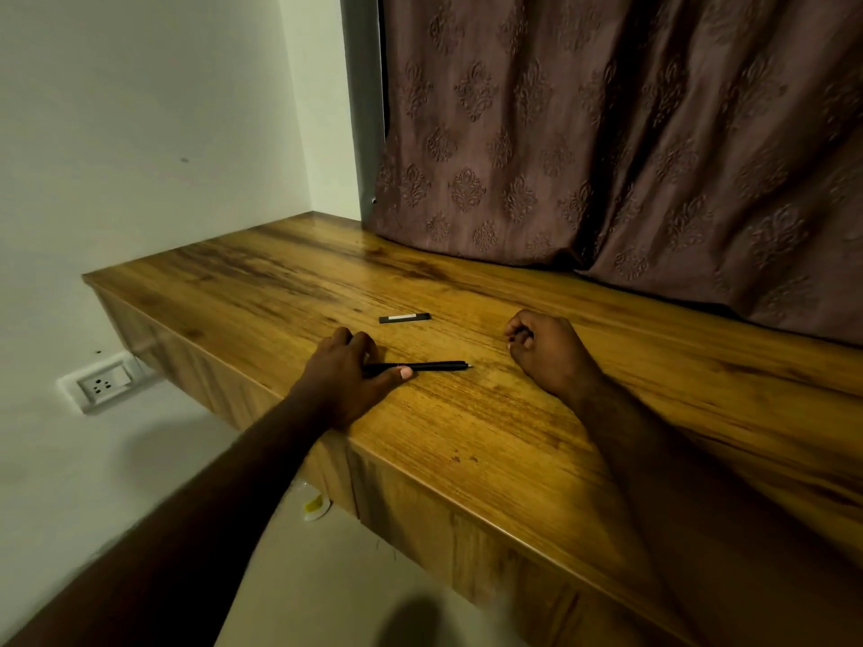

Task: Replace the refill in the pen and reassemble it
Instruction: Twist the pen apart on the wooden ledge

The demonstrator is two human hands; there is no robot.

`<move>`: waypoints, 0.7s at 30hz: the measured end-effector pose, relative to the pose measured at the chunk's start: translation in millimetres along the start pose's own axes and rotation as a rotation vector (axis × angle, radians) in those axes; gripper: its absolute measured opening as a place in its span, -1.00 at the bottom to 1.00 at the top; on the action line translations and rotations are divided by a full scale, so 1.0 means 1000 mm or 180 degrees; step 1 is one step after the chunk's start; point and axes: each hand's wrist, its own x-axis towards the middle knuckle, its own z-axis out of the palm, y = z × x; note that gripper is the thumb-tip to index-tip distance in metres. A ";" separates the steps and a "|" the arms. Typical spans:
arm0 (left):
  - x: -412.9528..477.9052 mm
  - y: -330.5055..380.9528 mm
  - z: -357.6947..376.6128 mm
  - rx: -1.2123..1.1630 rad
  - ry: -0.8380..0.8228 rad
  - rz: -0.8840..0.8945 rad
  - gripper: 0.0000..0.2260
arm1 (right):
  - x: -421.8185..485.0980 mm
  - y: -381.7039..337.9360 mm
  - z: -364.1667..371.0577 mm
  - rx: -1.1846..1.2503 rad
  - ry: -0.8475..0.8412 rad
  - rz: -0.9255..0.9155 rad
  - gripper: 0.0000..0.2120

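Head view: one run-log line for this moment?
left hand: on pen | right hand: curled, empty | pen: flat on desk, assembled | black strip: untouched

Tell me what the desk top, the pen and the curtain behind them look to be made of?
Desk top: wood or wood-look laminate, going by the streaky brown grain and slight sheen. Pen: probably matte black plastic with a small metal tip; too small to be sure. Curtain: woven fabric, dull mauve-brown, with a raised damask pattern and soft folds.

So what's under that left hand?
The black pen's back end lies under the left hand on the desk. The hand hides that end.
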 end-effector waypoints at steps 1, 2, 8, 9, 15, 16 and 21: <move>0.000 0.000 -0.001 0.0003 -0.0021 -0.0011 -0.41 | 0.000 0.000 0.000 0.0042 -0.0011 0.0046 -0.83; 0.001 0.001 -0.001 0.0011 -0.0022 -0.0018 -0.40 | 0.000 0.001 0.000 0.0084 -0.0024 0.0097 -0.80; 0.001 -0.001 -0.001 -0.0166 0.0113 -0.0129 -0.45 | -0.004 0.003 -0.007 0.0683 0.0110 0.0469 -0.70; 0.001 -0.001 -0.001 -0.0353 0.0223 -0.0228 -0.50 | -0.003 0.005 -0.009 0.0835 0.0266 0.0580 -0.74; -0.001 0.000 -0.008 -0.1407 0.0601 -0.0633 -0.75 | -0.005 0.004 -0.017 0.1386 0.0929 0.0998 -0.84; -0.001 -0.001 -0.008 -0.1403 0.0613 -0.0645 -0.75 | -0.007 0.000 -0.017 0.1451 0.0730 0.0938 -0.83; 0.000 -0.003 -0.010 -0.1513 0.0814 -0.0730 -0.80 | -0.016 -0.015 -0.009 0.1275 -0.0158 0.0534 -0.80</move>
